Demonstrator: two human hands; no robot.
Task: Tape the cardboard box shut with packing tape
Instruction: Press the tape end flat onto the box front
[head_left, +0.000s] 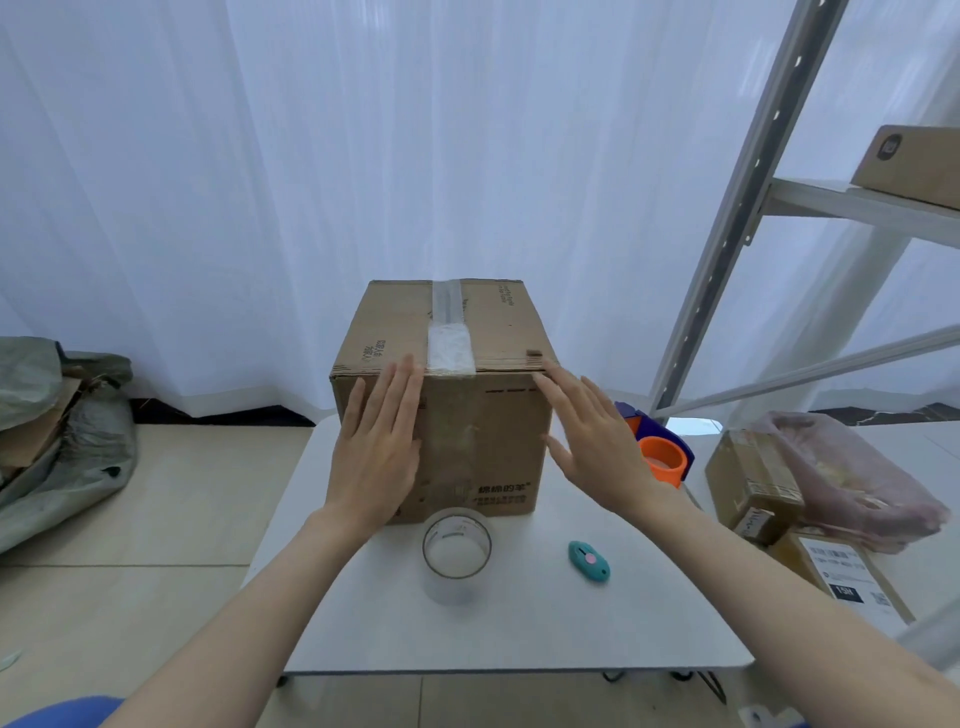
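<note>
A brown cardboard box (483, 431) stands on a small white table (519, 629), flaps closed. A strip of clear tape (449, 338) runs along the top seam and folds over the near edge. My left hand (376, 447) lies flat and open against the box's near face on the left. Beside the box's right near corner my right hand (597, 441) is spread open, fingertips at the top edge. A roll of clear packing tape (457, 553) stands on the table in front of the box. A teal box cutter (588, 560) lies to its right.
An orange and blue tape dispenser (660, 452) sits behind my right hand. Several cardboard parcels (753, 483) and a pink plastic bag (852, 478) lie at the right, under a metal shelf frame (737, 218). Grey bags (62, 431) are heaped on the floor at left.
</note>
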